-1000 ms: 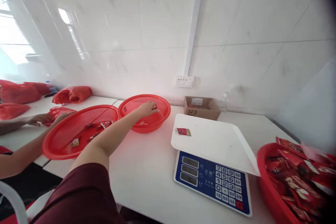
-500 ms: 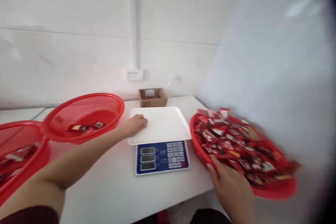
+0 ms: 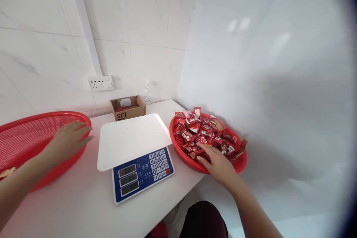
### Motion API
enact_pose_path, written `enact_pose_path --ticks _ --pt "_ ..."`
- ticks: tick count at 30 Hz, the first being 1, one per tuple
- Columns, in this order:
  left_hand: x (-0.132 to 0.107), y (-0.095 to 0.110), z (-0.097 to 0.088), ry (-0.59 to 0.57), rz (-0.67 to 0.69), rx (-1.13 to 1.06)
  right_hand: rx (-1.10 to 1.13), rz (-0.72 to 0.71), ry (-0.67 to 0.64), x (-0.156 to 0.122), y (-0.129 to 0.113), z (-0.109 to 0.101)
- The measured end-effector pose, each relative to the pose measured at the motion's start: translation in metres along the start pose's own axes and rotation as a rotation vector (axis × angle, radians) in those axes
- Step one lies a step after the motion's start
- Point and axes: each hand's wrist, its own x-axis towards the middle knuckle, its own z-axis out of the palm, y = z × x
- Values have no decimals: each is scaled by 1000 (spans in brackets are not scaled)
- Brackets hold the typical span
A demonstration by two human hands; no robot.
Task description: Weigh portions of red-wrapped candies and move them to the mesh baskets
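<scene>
2 hands spread: L hand (image 3: 68, 139) on red mesh basket (image 3: 55, 116), pointing rt; R hand (image 3: 216, 163) up-left into candy basin (image 3: 189, 164).

On the desk (image 3: 72, 200), a digital scale (image 3: 136, 152) sits mid-front, a mesh basket (image 3: 33, 134) at the left edge, a basin (image 3: 184, 158) holding wrapped sweets (image 3: 199, 130) to the right, and a cardboard box (image 3: 128, 108) behind at the back edge.
</scene>
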Motion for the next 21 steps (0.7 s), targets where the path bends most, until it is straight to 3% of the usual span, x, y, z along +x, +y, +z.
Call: enact_pose_path --ticks 2,4,8,11,15,18,21 --pt "7 34 21 -118 79 72 -73 59 -104 13 5 -9" --pt "15 84 42 -256 216 13 -103 77 -167 23 7 -11" --pt "38 194 72 -397 508 -177 -98 77 -137 36 4 -3" --pt "60 257 96 -485 648 -251 -26 60 -80 51 3 -2" --pt "89 302 137 -520 578 -183 97 61 40 79 8 -7" --pt "102 317 160 -555 478 -98 147 80 61 97 11 -1" --pt "106 322 169 -581 425 -35 157 62 19 102 13 11"
